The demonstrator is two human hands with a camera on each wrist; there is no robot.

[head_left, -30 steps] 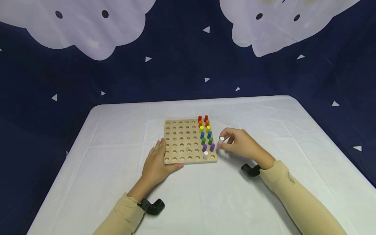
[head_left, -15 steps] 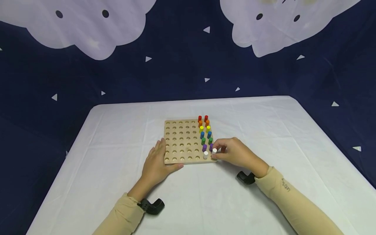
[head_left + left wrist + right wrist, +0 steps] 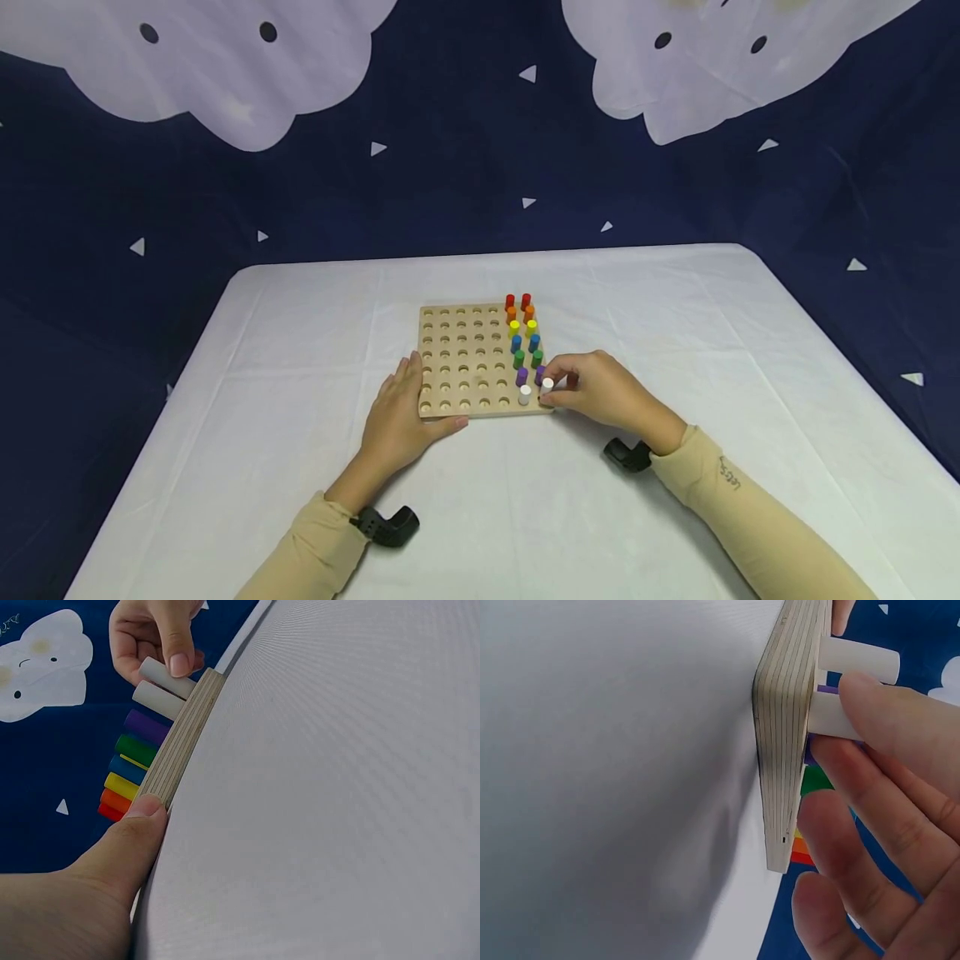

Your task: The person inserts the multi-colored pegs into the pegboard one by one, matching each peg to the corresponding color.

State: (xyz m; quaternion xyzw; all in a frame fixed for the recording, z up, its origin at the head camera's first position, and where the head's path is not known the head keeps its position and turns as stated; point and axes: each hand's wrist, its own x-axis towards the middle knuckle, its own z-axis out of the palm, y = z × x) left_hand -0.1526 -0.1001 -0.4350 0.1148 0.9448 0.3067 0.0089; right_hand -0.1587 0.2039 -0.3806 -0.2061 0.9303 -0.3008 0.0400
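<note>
A square wooden pegboard (image 3: 454, 360) with rows of round holes lies on the table. My left hand (image 3: 396, 421) rests at its near left corner, fingers extended along the left side and thumb (image 3: 148, 808) against the front edge. At the near right corner, my right hand (image 3: 607, 392) pinches a white peg (image 3: 831, 715) between thumb and index finger. That peg stands upright at the board's corner hole; how deep it sits is hard to tell. Beside it is another white peg (image 3: 525, 395). Behind them run paired purple (image 3: 522, 377), green, blue, yellow, orange and red pegs.
A white cloth covers the table (image 3: 480, 517). Behind it hangs a dark blue curtain (image 3: 450, 200) with clouds and small triangles. A black wrist camera (image 3: 388, 527) is on the left wrist, and another black camera (image 3: 628, 455) is on the right.
My right hand has moved left and nearer with the white peg, from beside the board to its near right corner hole, then stayed there. The left hand has not moved.
</note>
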